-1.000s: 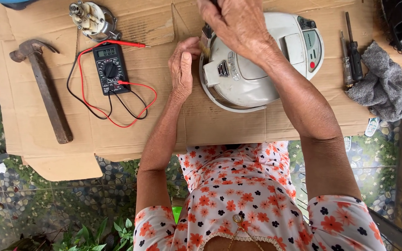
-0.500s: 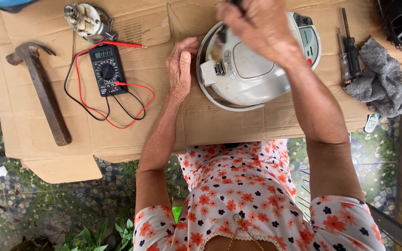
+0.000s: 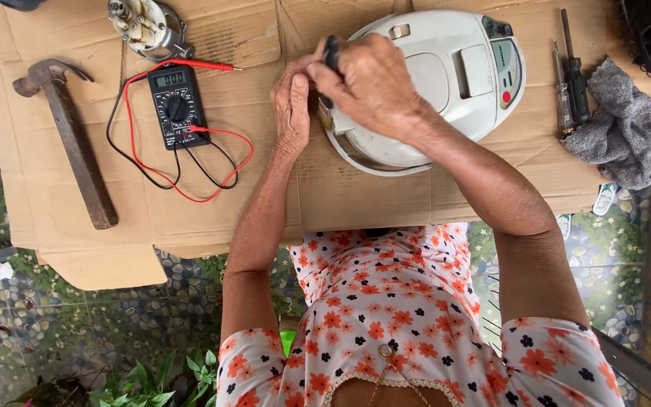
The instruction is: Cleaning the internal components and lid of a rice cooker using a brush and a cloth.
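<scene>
White rice cooker sits upper centre of the frame on flattened cardboard, tipped on its side, control panel toward the right. Right hand is curled tight around a dark tool handle at the cooker's left edge; the tip is hidden under the fingers, so I cannot tell what it engages. Left hand lies flat, fingers together, pressed against the cooker's left rim as a brace.

Risks, as I judge them: the shell is round, smooth plastic on slick cardboard, so it could roll or skid if the bracing hand eases. The left hand sits just beside the tool line; a slip off a fastener could drive the tip into it. Cardboard overhangs at lower left and may sag.

Materials: cooker glossy, rounded, with a metallic band at the rim. Multimeter, upper left, black and boxy, red and black leads looped loosely beside it. Hammer, far left, rusty head, worn wooden handle. Two screwdrivers, upper right, slender. Grey rag, right edge, soft, crumpled.
</scene>
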